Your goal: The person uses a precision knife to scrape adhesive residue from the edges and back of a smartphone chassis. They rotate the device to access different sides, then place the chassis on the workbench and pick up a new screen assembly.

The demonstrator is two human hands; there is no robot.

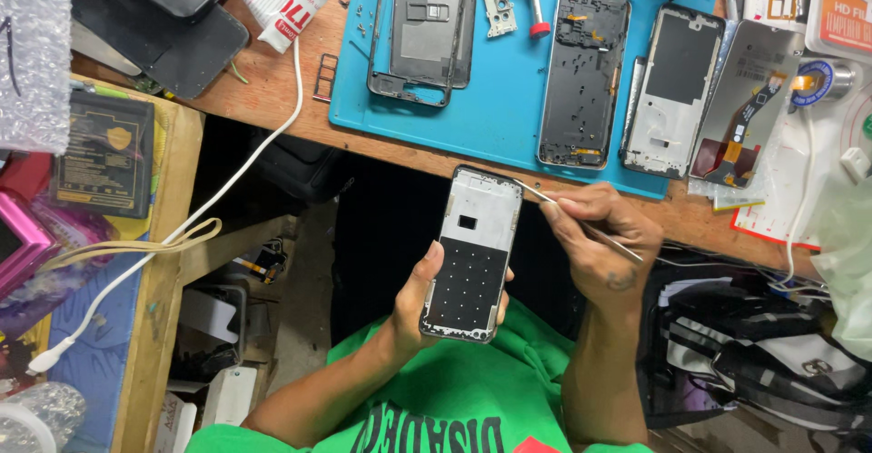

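Green shirt fabric fills the bottom of my view, and just above it my left hand (427, 303) grips a bare phone frame (472, 251), thumb along its left edge and fingers wrapped behind, holding it in the air in front of the wooden bench (272, 89). Its long axis runs near upright in the picture, tipped slightly right at the top. My right hand (599, 235) sits just to the right of the frame's upper end, pinching thin metal tweezers (581, 221) whose tip touches the top right corner of the frame; the tool slants down and right through the closed fingers. Both forearms rise from below, the right wrist bent inward. Further out, on the blue work mat (495, 99), lie three more stripped phone frames (583, 76), and a white cable (263, 144) trails off the bench to the left
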